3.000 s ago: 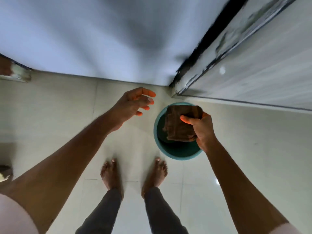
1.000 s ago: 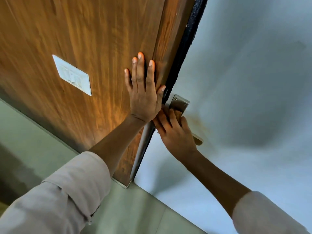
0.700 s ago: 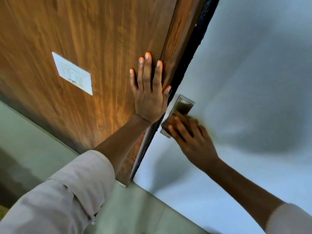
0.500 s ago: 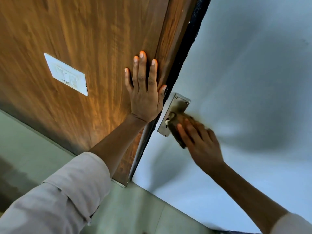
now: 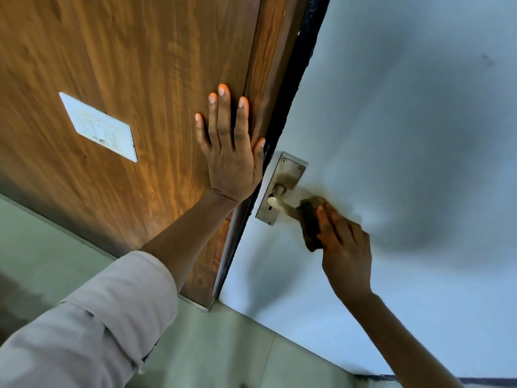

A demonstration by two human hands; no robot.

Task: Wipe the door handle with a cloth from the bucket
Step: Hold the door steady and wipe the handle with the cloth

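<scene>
A metal door handle with a screwed backplate sits on the pale blue door. My right hand grips a folded brown cloth and presses it around the lever's outer end; the lever's base and pivot show bare. My left hand lies flat, fingers spread, on the wooden panel beside the door's dark edge. The bucket is out of view.
A white switch plate is mounted on the wooden panel to the left. The black door edge runs diagonally between the panel and the door. Pale floor tiles lie below.
My right hand has slid the cloth along the lever away from the backplate, uncovering the pivot and keyhole. My left hand stays flat on the wooden panel.
</scene>
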